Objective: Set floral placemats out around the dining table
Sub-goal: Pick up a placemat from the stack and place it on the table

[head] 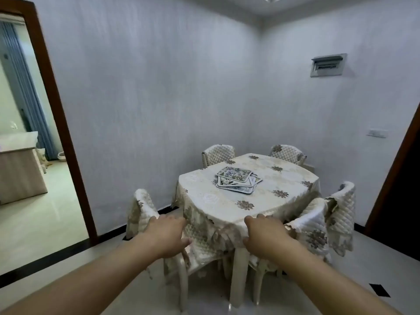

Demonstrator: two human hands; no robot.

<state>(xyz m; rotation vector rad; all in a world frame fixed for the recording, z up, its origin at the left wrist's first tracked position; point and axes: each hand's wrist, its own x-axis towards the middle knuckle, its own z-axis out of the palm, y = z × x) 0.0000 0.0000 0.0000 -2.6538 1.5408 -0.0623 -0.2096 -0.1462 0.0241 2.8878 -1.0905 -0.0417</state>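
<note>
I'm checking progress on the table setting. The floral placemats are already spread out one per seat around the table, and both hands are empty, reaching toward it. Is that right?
Not quite. In the head view the floral placemats lie in one loose pile near the middle of the table, not one per seat. The rest holds: the left hand and right hand are empty, reaching toward it.

One dining table (247,201), draped in one floral tablecloth (204,226). One loose stack of floral placemats (237,180) at the table's centre; at least three mats are distinguishable, and the exact number cannot be told. Five chairs with quilted covers: two at the far side (219,154) (287,153), two at the right (343,201) (311,226), one at the near left (142,208). Two hands, left (167,235) and right (264,235), both empty. Two dark-framed doorways (56,110) (395,173). One wall-mounted panel box (328,64); one wall switch plate (377,133). One dark floor opening (379,290).
</note>
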